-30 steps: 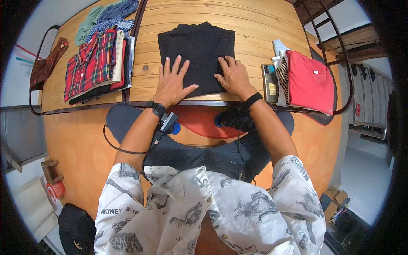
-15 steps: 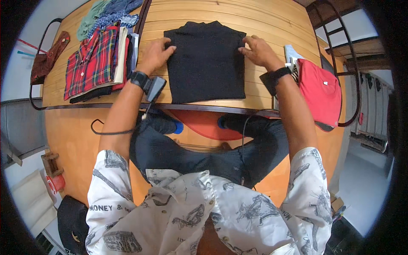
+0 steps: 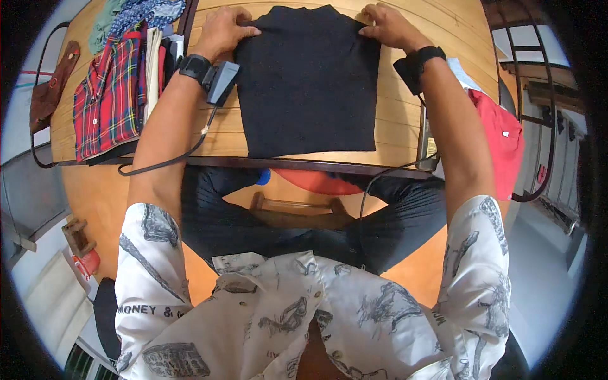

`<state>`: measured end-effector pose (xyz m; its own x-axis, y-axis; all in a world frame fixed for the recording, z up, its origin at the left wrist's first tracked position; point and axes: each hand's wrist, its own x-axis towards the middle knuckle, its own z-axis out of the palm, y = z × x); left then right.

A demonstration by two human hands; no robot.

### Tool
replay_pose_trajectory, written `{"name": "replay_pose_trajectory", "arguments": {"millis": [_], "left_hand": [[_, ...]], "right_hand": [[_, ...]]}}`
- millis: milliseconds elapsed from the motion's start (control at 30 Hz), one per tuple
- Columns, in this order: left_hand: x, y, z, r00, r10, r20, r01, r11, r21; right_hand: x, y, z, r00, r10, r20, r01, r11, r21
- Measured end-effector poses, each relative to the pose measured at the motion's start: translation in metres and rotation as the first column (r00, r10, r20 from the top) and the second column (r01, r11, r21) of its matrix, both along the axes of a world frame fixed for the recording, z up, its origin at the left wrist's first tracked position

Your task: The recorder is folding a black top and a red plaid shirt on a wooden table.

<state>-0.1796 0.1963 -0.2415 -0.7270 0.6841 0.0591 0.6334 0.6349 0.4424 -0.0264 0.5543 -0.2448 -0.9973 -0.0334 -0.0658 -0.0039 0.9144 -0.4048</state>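
A folded black shirt (image 3: pixel 308 88) with a raised collar lies flat on the wooden table in front of me. At its upper left corner is my left hand (image 3: pixel 221 30), the thumb stretched onto the cloth and the fingers apart from it. My right hand (image 3: pixel 391 26) mirrors this at the upper right corner, thumb tip touching the fabric edge, fingers spread from the thumb. Neither hand visibly grips the shirt. Both wrists wear black straps; a grey box (image 3: pixel 223 82) with a cable sits on the left one.
To the left, a red plaid shirt (image 3: pixel 111 95) tops a pile of folded clothes, beside crumpled blue and green cloth (image 3: pixel 136 19). Red folded cloth (image 3: pixel 497 139) lies at the right, partly behind my forearm. Brown cloth (image 3: pixel 56 88) hangs on the left metal rail. Cables trail from both wrists.
The shirt and table appear larger and higher in view. Both hands have shifted up in the picture with the shirt's upper corners, and stay beside them.
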Motion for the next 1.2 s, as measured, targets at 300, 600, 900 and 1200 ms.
{"name": "replay_pose_trajectory", "arguments": {"millis": [300, 600, 900, 1200], "left_hand": [[-0.036, 0.002, -0.016, 0.961, -0.095, 0.259, 0.116, 0.991, -0.067], [0.051, -0.021, 0.042, 0.944, -0.24, 0.226, 0.155, 0.928, 0.339], [0.181, -0.081, 0.068, 0.951, -0.257, 0.175, 0.202, 0.938, 0.281], [0.217, -0.097, 0.031, 0.948, -0.223, 0.226, 0.179, 0.964, 0.199]], "right_hand": [[-0.019, -0.004, -0.011, 0.995, 0.048, 0.093, -0.047, 0.999, -0.014], [0.039, -0.038, 0.052, 0.999, 0.045, -0.029, -0.049, 0.985, -0.167], [0.16, -0.094, 0.06, 0.977, 0.147, -0.153, -0.175, 0.966, -0.19], [0.211, -0.109, 0.021, 0.979, 0.118, -0.166, -0.128, 0.99, -0.056]]}}
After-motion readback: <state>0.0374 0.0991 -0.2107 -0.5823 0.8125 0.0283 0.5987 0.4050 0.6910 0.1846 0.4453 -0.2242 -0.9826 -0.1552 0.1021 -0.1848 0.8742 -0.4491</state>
